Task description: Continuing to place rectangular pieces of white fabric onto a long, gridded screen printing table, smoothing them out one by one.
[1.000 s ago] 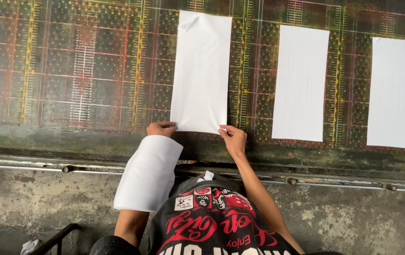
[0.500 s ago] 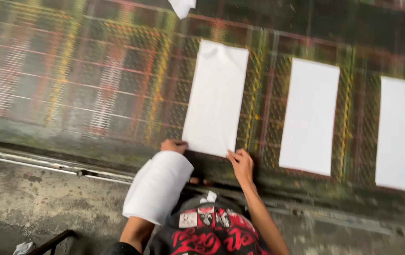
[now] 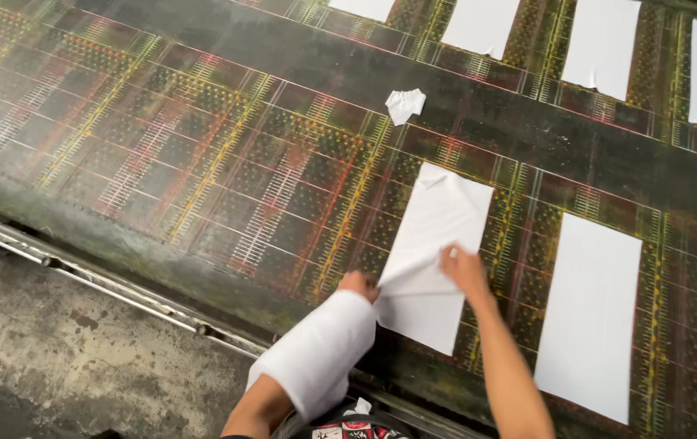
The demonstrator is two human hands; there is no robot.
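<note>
We pinch the white rectangular fabric panel point(image 3: 434, 244) with left hand point(image 3: 358, 284) and right hand point(image 3: 464, 272); keep it flat, square to the flat white panel point(image 3: 590, 313) beside the right hand.

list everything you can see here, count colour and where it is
white fabric panel in hand: 1, white, on the table in front of the person, its near part lifted and creased
other white fabric panels: at least 6, white, flat on the table to the right and along the far row, some cut off by the frame
crumpled white scrap: 1, white, on the table beyond the held panel
printing table: 1, dark with red, yellow and green grid marks, fills most of the view
metal rail: 1, grey, along the table's near edge
concrete floor: grey, stained, lower left
white bundle: 1, over the left forearm
left hand: at the panel's left edge
right hand: gripping the lifted panel
</note>
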